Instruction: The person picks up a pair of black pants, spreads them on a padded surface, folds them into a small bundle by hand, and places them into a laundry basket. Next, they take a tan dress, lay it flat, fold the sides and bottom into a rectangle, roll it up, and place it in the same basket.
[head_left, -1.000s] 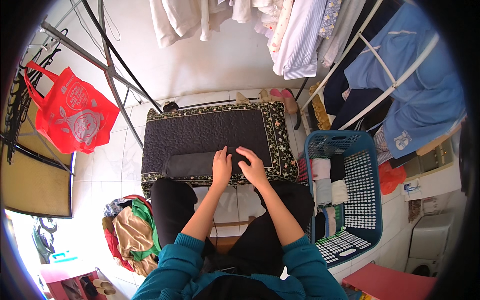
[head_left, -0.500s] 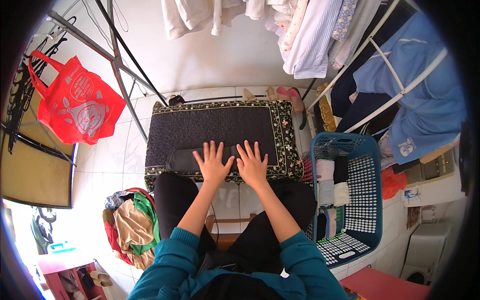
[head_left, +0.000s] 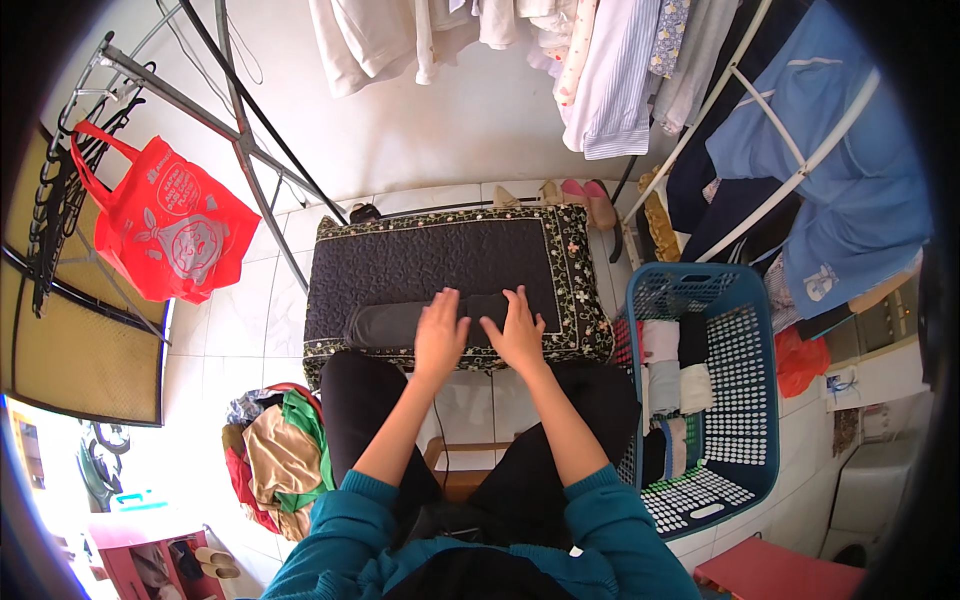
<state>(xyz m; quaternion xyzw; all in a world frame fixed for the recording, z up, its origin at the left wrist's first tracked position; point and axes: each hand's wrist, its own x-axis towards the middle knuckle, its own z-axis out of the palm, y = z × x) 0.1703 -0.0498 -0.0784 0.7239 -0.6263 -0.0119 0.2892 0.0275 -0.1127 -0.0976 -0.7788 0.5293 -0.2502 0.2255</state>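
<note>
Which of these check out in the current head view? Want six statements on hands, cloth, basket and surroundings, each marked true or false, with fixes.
1. The left hand is over the dark folded cloth. True.
2. The right hand is inside the blue basket. False: it is near the right end of the dark folded cloth.
3. The blue basket, on the person's right, holds several folded or rolled pieces. True.
4. The quilted mat has a plain white border. False: its border is dark with a floral pattern.
5. A red bag hangs on the person's left. True.
6. The loose cloth pile lies on the person's right. False: it is on the left.
</note>
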